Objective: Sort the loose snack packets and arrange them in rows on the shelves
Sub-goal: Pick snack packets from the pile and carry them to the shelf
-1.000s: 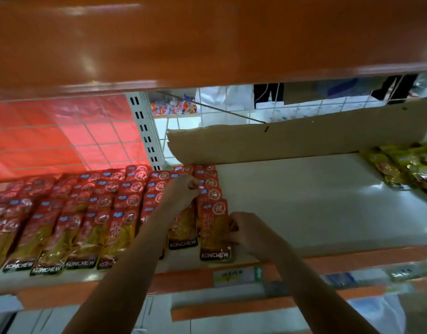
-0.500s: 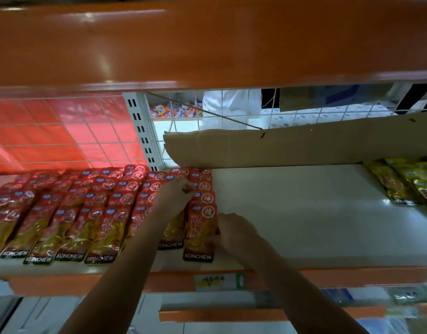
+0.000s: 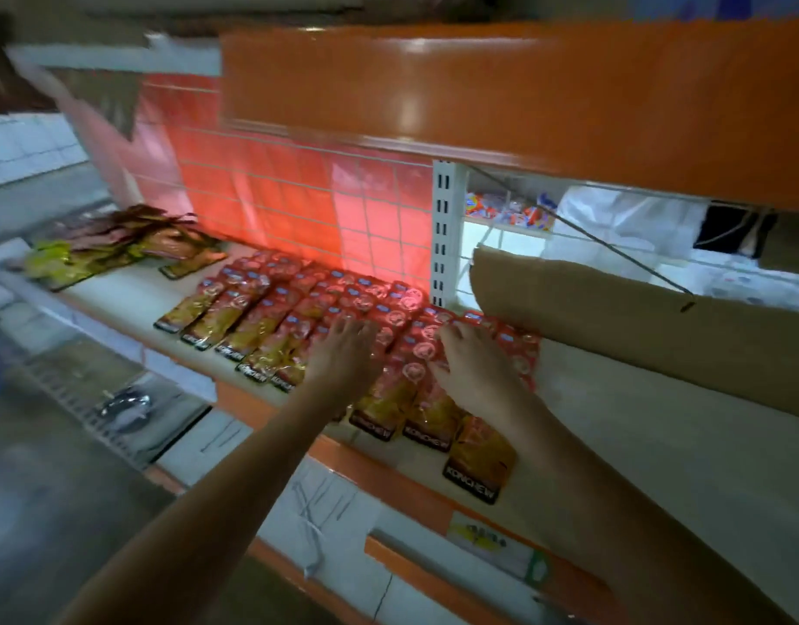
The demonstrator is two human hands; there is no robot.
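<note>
Both hands lie flat, fingers straight and spread, pressing on the red snack packets (image 3: 388, 336) rather than gripping any: the left hand (image 3: 343, 354) on the middle rows, the right hand (image 3: 472, 367) on the rows nearer the cardboard sheet (image 3: 636, 318). Half a second ago the right hand was pinching the end packet by its side and the left held the row beside it; now that packet (image 3: 478, 457) lies released just below the right wrist, sticking out past its neighbours. I judge this row needs squaring up. 1 loose heap (image 3: 118, 245) waits far left on the shelf (image 3: 659, 444).
</note>
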